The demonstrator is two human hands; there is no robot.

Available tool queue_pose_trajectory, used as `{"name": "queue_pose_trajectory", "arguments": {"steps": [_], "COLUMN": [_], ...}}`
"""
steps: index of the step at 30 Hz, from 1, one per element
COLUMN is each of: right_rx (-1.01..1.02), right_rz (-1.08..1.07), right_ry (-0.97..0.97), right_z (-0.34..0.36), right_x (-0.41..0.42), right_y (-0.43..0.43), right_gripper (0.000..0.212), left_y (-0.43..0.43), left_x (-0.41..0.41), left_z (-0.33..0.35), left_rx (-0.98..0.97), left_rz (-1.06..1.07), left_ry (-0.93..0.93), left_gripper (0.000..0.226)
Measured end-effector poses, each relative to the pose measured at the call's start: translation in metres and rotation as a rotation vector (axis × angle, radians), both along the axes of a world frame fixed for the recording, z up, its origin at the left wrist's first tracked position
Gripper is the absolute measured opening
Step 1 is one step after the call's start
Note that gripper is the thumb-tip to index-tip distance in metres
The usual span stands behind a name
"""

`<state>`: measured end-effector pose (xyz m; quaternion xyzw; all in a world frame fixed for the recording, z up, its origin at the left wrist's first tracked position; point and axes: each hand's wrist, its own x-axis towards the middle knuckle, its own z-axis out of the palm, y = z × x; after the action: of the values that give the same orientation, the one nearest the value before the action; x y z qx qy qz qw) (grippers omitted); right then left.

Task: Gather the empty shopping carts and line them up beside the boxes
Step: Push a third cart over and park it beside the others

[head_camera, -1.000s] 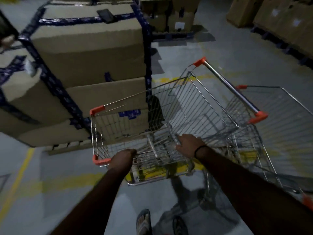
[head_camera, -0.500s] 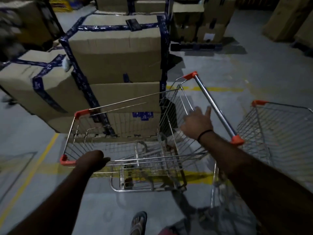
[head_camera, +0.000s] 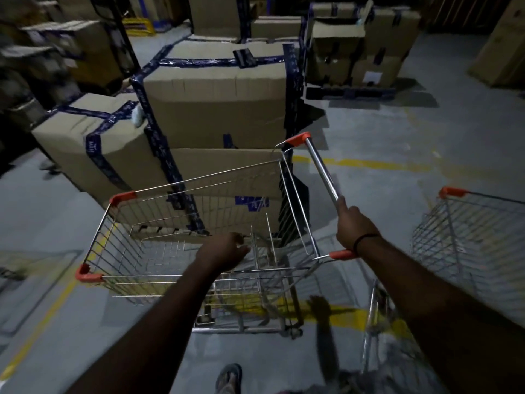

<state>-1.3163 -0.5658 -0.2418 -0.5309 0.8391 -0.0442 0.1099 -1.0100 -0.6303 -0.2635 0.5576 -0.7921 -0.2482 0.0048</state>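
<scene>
An empty wire shopping cart [head_camera: 159,251] with orange corner caps stands in front of me, its far side against a stack of taped cardboard boxes [head_camera: 216,109]. My right hand [head_camera: 353,226] is closed around the cart's chrome handle bar [head_camera: 321,166], near its lower orange end. My left hand [head_camera: 224,251] hovers over the basket with fingers loosely curled, holding nothing. A second empty cart [head_camera: 468,240] stands to the right, partly cut off by the frame edge.
More cardboard boxes on a pallet [head_camera: 358,58] stand at the back right. Yellow floor lines [head_camera: 369,163] cross the grey concrete. Shelving with goods [head_camera: 42,52] fills the far left. My sandalled foot [head_camera: 230,379] shows at the bottom.
My right hand went from the basket's wire to the handle bar and closed on it. My left hand let go of the near rim and moved right over the basket.
</scene>
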Motion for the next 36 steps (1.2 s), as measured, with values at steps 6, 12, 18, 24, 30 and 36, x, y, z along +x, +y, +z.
{"name": "queue_pose_trajectory", "arguments": {"steps": [6,12,18,24,30,36], "right_rx": [-0.001,0.021,0.086,0.003,-0.181,-0.282], "right_rz": [0.099,0.163,0.427,0.764,0.944,0.954], "right_ry": [-0.041,-0.043,0.051,0.209,0.225,0.095], "right_z": [-0.003,-0.002,0.02,0.04,0.017,-0.004], "right_x": [0.052,0.13,0.188,0.255,0.314,0.379], "right_y": [-0.013,-0.033,-0.079,-0.145,-0.189,-0.22], "right_gripper": [0.074,0.082,0.064,0.04,0.026,0.034], "left_y": [-0.008,-0.036,-0.071,-0.093,-0.096,-0.097], "left_x": [-0.037,-0.028,0.022,0.098,0.174,0.239], "left_z": [0.008,0.012,0.012,-0.004,-0.011,-0.011], "left_rx": [0.018,0.002,0.006,0.033,0.08,0.061], "left_rz": [-0.055,0.052,0.179,0.282,0.43,0.494], "left_ry": [0.083,0.222,0.274,0.339,0.334,0.308], "left_gripper": [0.038,0.056,0.063,0.047,0.043,0.053]}}
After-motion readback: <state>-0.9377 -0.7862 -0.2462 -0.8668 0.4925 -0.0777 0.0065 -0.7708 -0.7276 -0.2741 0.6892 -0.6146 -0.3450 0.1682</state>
